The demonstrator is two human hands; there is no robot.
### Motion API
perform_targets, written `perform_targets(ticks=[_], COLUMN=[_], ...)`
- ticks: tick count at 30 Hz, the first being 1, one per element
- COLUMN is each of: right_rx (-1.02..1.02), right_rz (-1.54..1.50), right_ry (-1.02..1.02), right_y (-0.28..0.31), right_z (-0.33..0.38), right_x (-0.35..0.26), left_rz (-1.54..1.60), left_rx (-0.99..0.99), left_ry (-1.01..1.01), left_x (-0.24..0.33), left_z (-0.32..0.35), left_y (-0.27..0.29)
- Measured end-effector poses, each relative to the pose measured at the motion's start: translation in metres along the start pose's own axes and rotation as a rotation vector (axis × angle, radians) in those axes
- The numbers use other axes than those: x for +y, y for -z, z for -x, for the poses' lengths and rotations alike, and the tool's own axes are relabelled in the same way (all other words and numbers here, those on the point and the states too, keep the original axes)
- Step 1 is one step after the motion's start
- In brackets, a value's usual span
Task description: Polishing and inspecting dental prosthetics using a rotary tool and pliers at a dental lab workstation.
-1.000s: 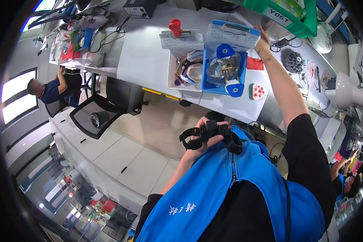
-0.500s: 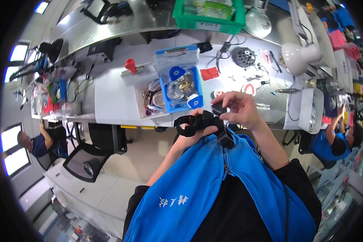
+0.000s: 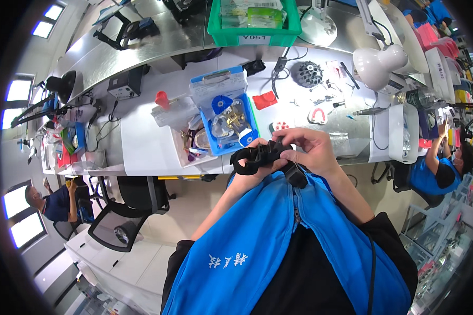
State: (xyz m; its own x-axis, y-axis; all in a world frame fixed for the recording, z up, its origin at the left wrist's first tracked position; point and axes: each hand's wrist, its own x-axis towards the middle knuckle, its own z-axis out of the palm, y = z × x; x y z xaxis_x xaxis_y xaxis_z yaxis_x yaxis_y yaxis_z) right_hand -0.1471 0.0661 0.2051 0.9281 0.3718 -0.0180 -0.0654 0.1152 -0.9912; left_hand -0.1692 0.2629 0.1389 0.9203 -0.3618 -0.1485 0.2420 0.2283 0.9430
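A black device with a looped strap (image 3: 268, 153) is held up in front of my chest, at the near edge of the workbench. My left hand (image 3: 251, 177) is closed around its underside, with the strap loop sticking out to the left. From the right, the thumb and bent fingers of my right hand (image 3: 316, 150) pinch the device's right end. Just below hangs a black block-shaped part (image 3: 296, 176), against the blue jacket; whether it joins the device I cannot tell. Fingers hide much of the device.
Beyond my hands stands a blue box (image 3: 231, 149) of dental models, beside a white tray (image 3: 185, 164). A red-and-white denture model (image 3: 317, 115), a red pouch (image 3: 265, 100) and a round black bur holder (image 3: 307, 74) lie farther back. A green crate (image 3: 255, 40) sits on the shelf.
My right hand has brought a small dark piece from just above the device down against it, and its fingers have closed in. The whole view has shifted a little.
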Motion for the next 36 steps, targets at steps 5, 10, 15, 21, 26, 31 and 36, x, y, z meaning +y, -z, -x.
perform_targets(ticks=[5, 10, 15, 21, 26, 31, 36], right_rx=[-0.105, -0.296, -0.265, -0.311, -0.310, -0.183, -0.146], right_rz=[-0.043, 0.176, 0.205, 0.542, 0.576, 0.442, 0.385], right_ry=[-0.060, -0.058, -0.137, -0.056, -0.042, -0.151, -0.233], right_y=[0.002, 0.013, 0.006, 0.004, 0.000, -0.002, -0.006], right_z=[-0.010, -0.027, -0.031, -0.036, -0.038, -0.029, -0.024], right_x=[-0.012, -0.014, -0.026, -0.038, -0.037, -0.026, -0.022], left_rz=[0.135, 0.033, 0.015, -0.021, 0.116, -0.050, -0.094], left_rx=[0.053, 0.034, 0.074, 0.032, 0.044, 0.015, 0.057], left_ry=[-0.013, 0.007, -0.028, 0.061, 0.057, 0.079, 0.102], left_x=[0.004, 0.019, 0.019, 0.021, 0.024, 0.020, 0.016], left_z=[0.003, 0.005, 0.004, 0.004, 0.002, 0.000, 0.002], left_y=[-0.007, -0.005, -0.003, -0.001, -0.002, 0.000, -0.003])
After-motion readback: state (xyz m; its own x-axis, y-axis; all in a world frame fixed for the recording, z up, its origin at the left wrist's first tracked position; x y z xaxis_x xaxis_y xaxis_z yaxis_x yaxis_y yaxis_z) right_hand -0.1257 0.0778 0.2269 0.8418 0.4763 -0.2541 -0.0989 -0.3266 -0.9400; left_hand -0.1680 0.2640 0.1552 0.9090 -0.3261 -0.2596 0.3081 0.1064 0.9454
